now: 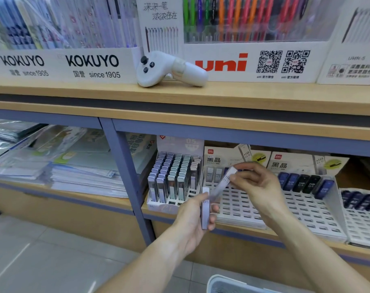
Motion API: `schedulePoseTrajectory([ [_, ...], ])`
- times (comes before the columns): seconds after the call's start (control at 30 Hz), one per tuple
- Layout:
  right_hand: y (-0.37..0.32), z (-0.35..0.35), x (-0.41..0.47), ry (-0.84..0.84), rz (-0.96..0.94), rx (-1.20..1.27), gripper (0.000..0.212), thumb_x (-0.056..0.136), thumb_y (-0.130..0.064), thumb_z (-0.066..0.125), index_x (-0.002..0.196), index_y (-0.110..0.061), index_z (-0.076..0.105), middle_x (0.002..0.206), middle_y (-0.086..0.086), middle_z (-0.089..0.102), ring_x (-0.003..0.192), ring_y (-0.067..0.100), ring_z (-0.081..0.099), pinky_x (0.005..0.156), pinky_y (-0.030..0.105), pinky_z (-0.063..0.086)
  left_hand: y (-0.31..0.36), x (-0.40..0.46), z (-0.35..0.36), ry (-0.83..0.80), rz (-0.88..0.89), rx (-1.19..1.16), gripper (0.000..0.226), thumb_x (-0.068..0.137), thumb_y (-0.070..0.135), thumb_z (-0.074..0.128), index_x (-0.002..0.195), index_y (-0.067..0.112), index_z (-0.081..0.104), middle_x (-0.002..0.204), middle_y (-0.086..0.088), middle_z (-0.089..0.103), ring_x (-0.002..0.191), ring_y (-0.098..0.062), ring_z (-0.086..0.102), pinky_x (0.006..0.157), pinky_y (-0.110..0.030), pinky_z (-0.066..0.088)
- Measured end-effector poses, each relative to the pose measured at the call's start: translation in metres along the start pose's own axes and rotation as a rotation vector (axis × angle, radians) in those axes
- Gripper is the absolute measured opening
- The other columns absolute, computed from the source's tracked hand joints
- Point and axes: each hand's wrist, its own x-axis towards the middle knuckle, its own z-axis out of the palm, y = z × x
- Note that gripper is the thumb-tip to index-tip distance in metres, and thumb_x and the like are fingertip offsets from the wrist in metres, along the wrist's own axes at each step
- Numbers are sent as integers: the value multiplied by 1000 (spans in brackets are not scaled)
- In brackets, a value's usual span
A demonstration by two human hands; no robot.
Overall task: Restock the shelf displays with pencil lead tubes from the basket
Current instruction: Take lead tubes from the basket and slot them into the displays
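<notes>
My left hand (193, 216) grips a pale lilac pencil lead tube (205, 210) upright, marked 0.5. My right hand (258, 185) pinches a second pale lead tube (225, 181), tilted, just above the first. Both hands hover in front of the lower shelf. Behind them stands a white slotted display (237, 206) with a few tubes at its back row. To its left a display box (173, 176) holds several lilac and mint tubes. At the right another slotted display (311, 208) carries dark blue and black tubes. The basket's white rim (218, 279) shows at the bottom edge.
A white handheld controller (171, 69) lies on the wooden upper shelf (264, 96). Pen displays stand behind it. A blue shelf post (127, 176) divides the lower shelf; stacked plastic folders (63, 163) lie to its left. Grey floor tiles (42, 261) lie below.
</notes>
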Motion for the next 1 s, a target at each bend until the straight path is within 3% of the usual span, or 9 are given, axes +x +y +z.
schedulePoseTrajectory([
  [0.23, 24, 15, 32, 122, -201, -253, 22, 85, -4, 78, 97, -19, 68, 89, -5, 73, 83, 9, 70, 74, 18, 57, -2, -1, 0, 162, -32, 8, 38, 103, 13, 38, 105, -6, 71, 71, -9, 60, 51, -17, 48, 46, -27, 38],
  [0.4, 35, 28, 40, 83, -342, -468, 21, 88, -6, 75, 97, -24, 67, 87, -14, 70, 81, -2, 67, 73, 9, 52, -1, 0, 1, 202, -16, -15, 33, 107, 13, 41, 112, -5, 68, 100, -19, 64, 58, -19, 52, 52, -30, 50],
  [0.53, 47, 30, 44, 19, -360, -563, 20, 89, -7, 73, 99, -24, 68, 86, -15, 71, 82, -2, 67, 77, 21, 58, -1, 0, 0, 189, -20, -35, 29, 107, 11, 44, 114, -6, 66, 112, -24, 64, 67, -23, 57, 64, -35, 58],
  [0.67, 51, 30, 47, -15, -394, -632, 20, 91, -9, 72, 104, -24, 69, 89, -12, 73, 84, 0, 69, 80, 27, 60, 0, -1, -1, 178, -17, -42, 22, 105, 5, 51, 124, -4, 59, 119, -22, 66, 80, -28, 65, 63, -35, 64],
  [0.8, 48, 38, 56, -49, -526, -797, 24, 91, -9, 70, 111, -21, 71, 102, -3, 73, 87, 15, 70, 80, 36, 59, 1, -1, -3, 194, -4, -39, 23, 102, 2, 56, 125, 0, 57, 123, -24, 64, 88, -33, 69, 70, -40, 65],
  [1.0, 43, 46, 59, -44, -562, -849, 23, 89, -6, 71, 110, -18, 72, 103, -1, 74, 88, 17, 70, 80, 34, 59, 0, -2, -3, 198, 16, -25, 22, 101, 1, 57, 124, 1, 58, 122, -23, 65, 90, -33, 70, 80, -45, 64],
])
